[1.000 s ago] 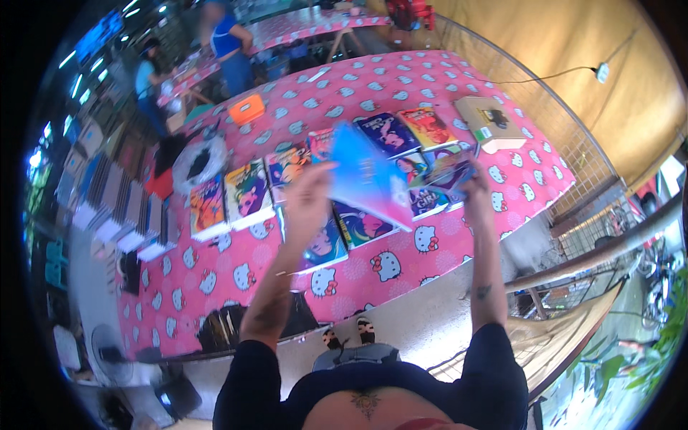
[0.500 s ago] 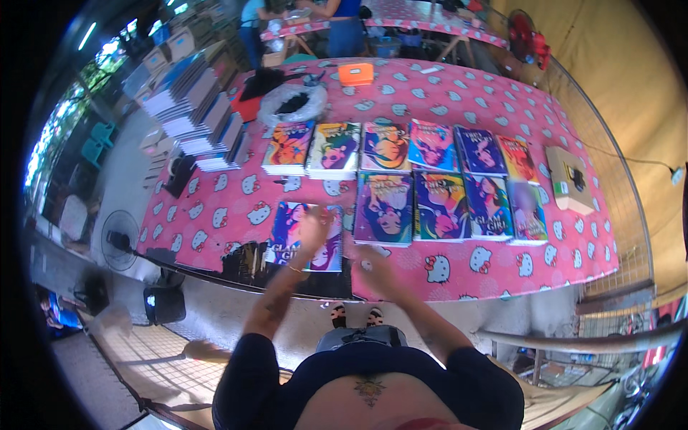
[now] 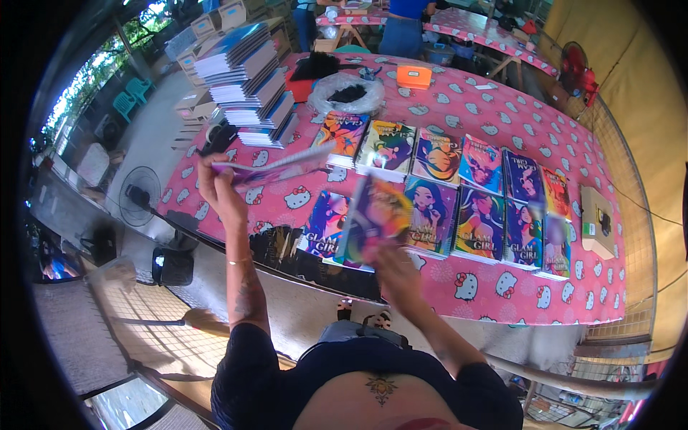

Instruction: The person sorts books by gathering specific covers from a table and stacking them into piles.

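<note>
My left hand [image 3: 221, 188] is raised above the left part of the table, closed on the edge of a thin purple-and-white notebook [image 3: 283, 166] held nearly edge-on. My right hand [image 3: 395, 274] grips the lower edge of a second notebook [image 3: 378, 221], tilted, blurred, its cover yellow, orange and purple. Under and beside that one lies a blue-and-purple notebook [image 3: 324, 228] near the table's front edge. To the right stands a front row of stacked notebooks, starting with a purple stack [image 3: 430, 215]; behind it runs another row with an orange-covered stack [image 3: 342, 135] at its left end.
A tall pile of notebooks [image 3: 247, 79] rises at the table's far left. Behind the rows are a clear plastic bag [image 3: 345, 93] with black contents and an orange box [image 3: 414, 77]. A cardboard box [image 3: 596, 222] sits at right. People stand at a far table [image 3: 487, 32].
My left hand has lifted a notebook up and leftward. My right hand now holds another notebook over the near one. The front row's left stack shows a different, upright cover. The view has shifted.
</note>
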Available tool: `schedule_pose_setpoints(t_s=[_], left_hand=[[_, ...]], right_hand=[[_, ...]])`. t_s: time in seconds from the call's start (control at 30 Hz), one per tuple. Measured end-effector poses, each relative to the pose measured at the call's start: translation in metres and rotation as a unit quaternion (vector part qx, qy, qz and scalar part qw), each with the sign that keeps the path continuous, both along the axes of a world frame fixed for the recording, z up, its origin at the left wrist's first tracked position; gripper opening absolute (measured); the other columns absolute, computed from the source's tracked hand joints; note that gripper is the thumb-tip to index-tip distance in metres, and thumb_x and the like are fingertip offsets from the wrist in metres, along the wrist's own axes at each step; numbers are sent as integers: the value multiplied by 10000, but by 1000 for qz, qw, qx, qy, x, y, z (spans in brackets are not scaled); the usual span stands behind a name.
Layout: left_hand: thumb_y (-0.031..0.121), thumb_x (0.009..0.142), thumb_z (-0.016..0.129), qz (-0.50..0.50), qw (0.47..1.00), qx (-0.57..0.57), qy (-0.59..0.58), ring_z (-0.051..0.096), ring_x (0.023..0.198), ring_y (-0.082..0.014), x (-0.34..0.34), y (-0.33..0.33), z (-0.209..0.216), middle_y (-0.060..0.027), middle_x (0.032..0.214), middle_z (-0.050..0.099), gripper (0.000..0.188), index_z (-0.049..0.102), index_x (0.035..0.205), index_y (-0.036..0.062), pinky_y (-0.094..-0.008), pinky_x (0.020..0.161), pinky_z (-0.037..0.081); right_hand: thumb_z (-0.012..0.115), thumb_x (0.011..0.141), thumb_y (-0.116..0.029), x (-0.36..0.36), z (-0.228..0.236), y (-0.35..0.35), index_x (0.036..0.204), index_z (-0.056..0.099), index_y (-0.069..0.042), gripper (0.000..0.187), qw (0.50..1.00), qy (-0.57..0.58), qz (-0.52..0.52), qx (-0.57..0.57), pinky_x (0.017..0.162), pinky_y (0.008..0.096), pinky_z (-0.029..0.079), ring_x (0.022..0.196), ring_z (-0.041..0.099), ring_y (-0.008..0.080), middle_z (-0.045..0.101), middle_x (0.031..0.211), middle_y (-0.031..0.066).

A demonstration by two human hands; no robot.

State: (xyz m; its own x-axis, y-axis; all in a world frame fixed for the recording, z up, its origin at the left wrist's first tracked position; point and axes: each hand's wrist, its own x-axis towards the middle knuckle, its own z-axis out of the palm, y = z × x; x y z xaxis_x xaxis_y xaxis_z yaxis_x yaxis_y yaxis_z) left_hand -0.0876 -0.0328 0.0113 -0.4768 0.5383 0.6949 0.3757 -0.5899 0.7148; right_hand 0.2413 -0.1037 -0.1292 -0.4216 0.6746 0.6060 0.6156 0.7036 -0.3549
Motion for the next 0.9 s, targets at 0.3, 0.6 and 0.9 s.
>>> schedule_pose_setpoints(t_s=[0.3, 0.6, 0.9], left_hand=[[90, 781, 600, 25, 813, -103, 572, 644, 1019, -265, 44, 146, -163, -99, 1055, 679, 532, 512, 1305, 78, -353, 832, 525], [48, 842, 575, -16, 852, -200, 484, 659, 714, -315, -13, 174, -116, -164, 810, 651, 468, 487, 1301, 76, -436, 622, 525], [388, 949, 516, -196, 698, -239, 646, 657, 698, -373, 6, 163, -119, -221, 758, 649, 397, 682, 951, 28, -481, 603, 503]], right_hand=[[577, 842, -109, -69, -30, 164, 1317, 496, -64, 485, 981, -43, -172, -83, 969, 493, 410, 1117, 578, 330, 574, 1265, 168], [546, 800, -64, -64, -42, 151, 1140, 599, -70, 344, 985, -154, -72, 8, 749, 419, 478, 897, 608, 270, 606, 1016, 97], [614, 868, -323, 37, -61, 170, 1141, 611, -112, 346, 985, 38, -118, -122, 783, 449, 502, 944, 618, 362, 629, 1051, 180]])
